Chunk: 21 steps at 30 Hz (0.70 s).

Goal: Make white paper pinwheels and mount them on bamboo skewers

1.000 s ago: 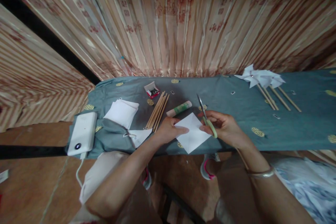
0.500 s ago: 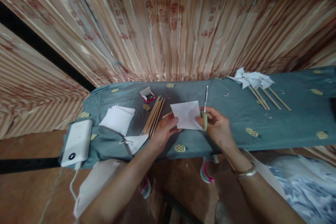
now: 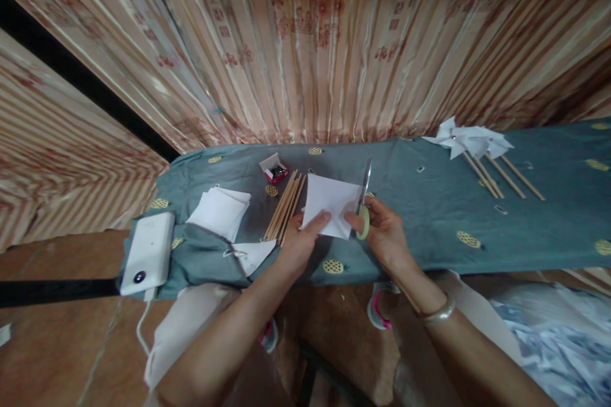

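Note:
A white square of paper [image 3: 329, 200] is held up over the table, its left lower edge pinched in my left hand [image 3: 305, 238], thumb on top. My right hand [image 3: 382, 229] grips a pair of scissors [image 3: 364, 219] with pale green handles, blades pointing away from me. The right thumb also touches the paper's lower right side. Just left of the paper lies a bundle of wooden sticks [image 3: 285, 206]. Beyond them sits a small open red and white box [image 3: 274, 169] of dark metal pins or tacks.
A stack of white paper squares [image 3: 219, 211] and a white power bank [image 3: 149, 253] with a cable lie at the left. Near them is a paper triangle [image 3: 255, 255]. Several paper pinwheels [image 3: 470, 140] on sticks lie at the right on the green tablecloth [image 3: 429, 203]. A curtain hangs behind.
The paper has turned slightly and shifted a little left with both hands. My left thumb now lies further onto the sheet, and the scissors tilt differently. The camera view has shifted slightly.

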Tool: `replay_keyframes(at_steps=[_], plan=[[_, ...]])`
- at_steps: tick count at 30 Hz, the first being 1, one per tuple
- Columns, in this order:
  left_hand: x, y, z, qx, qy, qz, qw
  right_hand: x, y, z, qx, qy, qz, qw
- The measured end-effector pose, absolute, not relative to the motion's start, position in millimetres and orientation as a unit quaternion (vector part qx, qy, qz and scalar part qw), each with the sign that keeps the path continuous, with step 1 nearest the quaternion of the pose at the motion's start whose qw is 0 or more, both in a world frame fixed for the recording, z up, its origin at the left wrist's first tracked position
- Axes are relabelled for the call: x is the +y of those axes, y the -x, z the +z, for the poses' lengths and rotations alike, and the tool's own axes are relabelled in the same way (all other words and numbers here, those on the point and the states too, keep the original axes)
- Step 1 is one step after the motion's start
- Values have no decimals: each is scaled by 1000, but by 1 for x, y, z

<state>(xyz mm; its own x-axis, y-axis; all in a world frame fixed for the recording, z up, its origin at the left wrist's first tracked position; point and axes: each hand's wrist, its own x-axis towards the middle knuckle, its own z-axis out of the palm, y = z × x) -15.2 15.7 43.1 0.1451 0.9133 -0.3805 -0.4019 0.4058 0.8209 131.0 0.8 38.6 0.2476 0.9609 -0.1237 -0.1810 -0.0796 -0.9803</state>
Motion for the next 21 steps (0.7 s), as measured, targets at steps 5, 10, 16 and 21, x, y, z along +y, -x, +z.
replay_keyframes(at_steps=[5, 10, 16, 21], plan=[[18, 15, 44, 477, -289, 484, 674, -1, -129, 39, -350, 527, 512, 581], [22, 17, 48, 480, -293, 491, 665, -4, -128, 40, -371, 511, 525, 571], [38, 28, 52, 493, -290, 519, 635, -13, -134, 44, -435, 534, 526, 500], [50, 38, 56, 482, -268, 569, 610, -29, -137, 42, -491, 491, 584, 420]])
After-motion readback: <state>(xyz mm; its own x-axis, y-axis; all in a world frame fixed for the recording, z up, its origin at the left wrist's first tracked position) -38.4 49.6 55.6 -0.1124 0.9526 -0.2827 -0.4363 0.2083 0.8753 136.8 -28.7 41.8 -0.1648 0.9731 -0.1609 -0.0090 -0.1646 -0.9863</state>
